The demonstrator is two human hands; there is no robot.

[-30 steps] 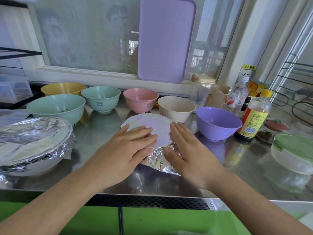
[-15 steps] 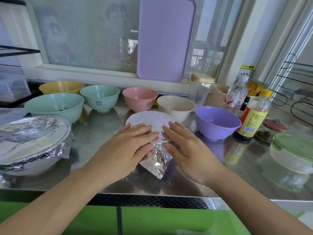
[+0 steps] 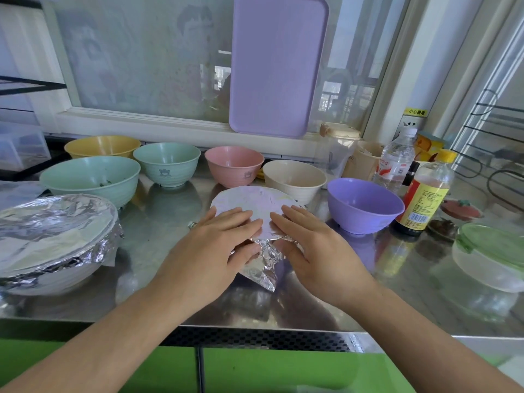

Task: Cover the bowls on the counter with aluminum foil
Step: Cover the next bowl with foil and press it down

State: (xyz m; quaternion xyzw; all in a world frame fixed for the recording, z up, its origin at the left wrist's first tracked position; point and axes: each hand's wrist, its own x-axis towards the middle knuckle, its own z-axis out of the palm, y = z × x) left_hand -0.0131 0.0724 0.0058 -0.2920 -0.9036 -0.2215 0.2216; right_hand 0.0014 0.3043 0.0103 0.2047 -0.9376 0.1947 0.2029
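Foil-covered bowl (image 3: 255,205) at frame centre on tabletop (image 3: 158,222). Best to keep foil top taut, crimp loose foil flap (image 3: 262,268) down round near rim. Left hand (image 3: 215,251) and right hand (image 3: 312,251) both flat, fingers straight, pressing foil, gripping nothing. Six bowls behind uncovered.

Head view, down over counter (image 3: 158,222)

Foil-covered bowl (image 3: 252,205) sits mid-counter, its foil (image 3: 263,265) smooth on top, crumpled down the near side; large foil-wrapped bowl (image 3: 54,242) at left; six uncovered bowls behind.
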